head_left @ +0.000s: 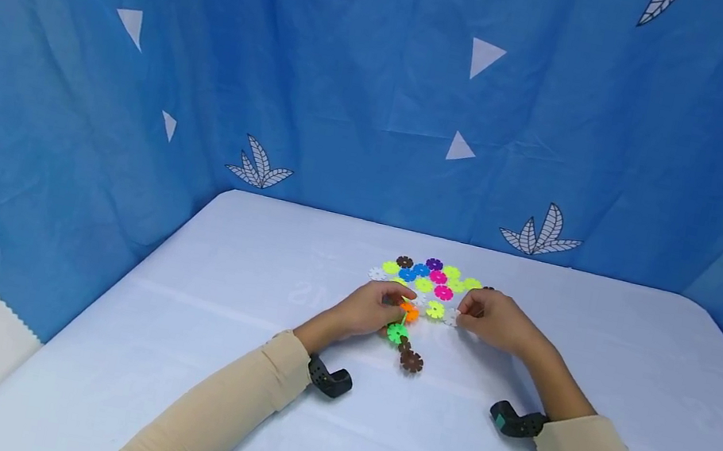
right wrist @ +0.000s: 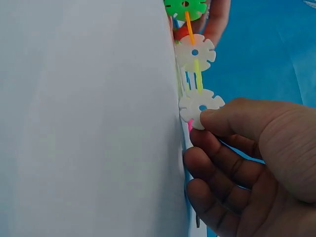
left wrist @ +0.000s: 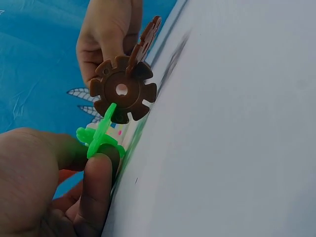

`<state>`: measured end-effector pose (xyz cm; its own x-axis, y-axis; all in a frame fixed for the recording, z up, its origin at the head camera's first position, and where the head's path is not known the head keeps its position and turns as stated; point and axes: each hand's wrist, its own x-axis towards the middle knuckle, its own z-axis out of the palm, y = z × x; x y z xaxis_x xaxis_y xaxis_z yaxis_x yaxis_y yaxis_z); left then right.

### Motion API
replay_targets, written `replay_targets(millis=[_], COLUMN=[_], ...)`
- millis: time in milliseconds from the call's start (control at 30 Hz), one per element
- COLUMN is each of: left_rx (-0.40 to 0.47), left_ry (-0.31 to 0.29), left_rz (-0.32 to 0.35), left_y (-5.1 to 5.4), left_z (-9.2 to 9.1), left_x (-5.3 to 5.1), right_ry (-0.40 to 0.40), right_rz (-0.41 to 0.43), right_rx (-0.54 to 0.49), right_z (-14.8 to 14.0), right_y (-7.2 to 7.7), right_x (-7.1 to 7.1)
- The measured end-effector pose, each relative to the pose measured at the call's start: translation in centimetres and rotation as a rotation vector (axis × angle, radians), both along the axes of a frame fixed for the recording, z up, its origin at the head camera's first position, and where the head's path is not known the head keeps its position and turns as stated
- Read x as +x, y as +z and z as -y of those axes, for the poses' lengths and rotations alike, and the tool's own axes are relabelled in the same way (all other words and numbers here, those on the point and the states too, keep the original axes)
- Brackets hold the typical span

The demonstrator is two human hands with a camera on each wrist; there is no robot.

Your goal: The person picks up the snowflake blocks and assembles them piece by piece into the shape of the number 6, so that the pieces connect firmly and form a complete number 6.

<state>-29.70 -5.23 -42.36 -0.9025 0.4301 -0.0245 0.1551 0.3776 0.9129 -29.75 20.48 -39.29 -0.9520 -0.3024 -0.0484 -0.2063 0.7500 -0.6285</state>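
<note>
A chain of notched plastic discs runs between both hands. My left hand [head_left: 370,309] holds its left part, thumb and fingers round the green discs [left wrist: 102,136] and an orange disc [head_left: 409,312]. Two brown discs [left wrist: 122,90] stick out from the green ones, toward the near side in the head view. The right hand [right wrist: 261,148] pinches a white disc [right wrist: 200,104] at the other end between thumb and forefinger. Between them in the right wrist view are a yellow disc seen edge-on [right wrist: 198,76], another white disc [right wrist: 195,52] and an orange one edge-on.
Loose discs in pink [head_left: 443,292], blue [head_left: 421,270], purple [head_left: 434,264], yellow [head_left: 471,284], brown [head_left: 404,262] and white lie just beyond the hands on the white table [head_left: 254,255]. A blue patterned curtain [head_left: 383,100] hangs behind the table.
</note>
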Motion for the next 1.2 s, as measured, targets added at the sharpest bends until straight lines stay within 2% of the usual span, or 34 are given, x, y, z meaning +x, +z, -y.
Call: replay_targets(millis=[300,667,867,1200], left_rx=[-0.038,-0.067,-0.073,-0.075], left_ry=[-0.087,-0.116,-0.14,-0.168], left_rz=[-0.001,-0.013,0.015,0.034], left_y=[0.3,0.3,0.4,0.3], left_z=[0.4,0.3,0.6,0.7], left_x=[0.1,0.2,0.1,-0.3], right_ry=[0.034,0.051,0.057,0.095], right_rz=[-0.036,-0.088,-0.102,-0.178], right_rx=[0.001,0.025,0.018,0.017], right_z=[1.1,1.4,1.3,1.5], right_y=[0.2,0.0,-0.1,-0.2], right_x=[0.5,0.5,0.3,0.3])
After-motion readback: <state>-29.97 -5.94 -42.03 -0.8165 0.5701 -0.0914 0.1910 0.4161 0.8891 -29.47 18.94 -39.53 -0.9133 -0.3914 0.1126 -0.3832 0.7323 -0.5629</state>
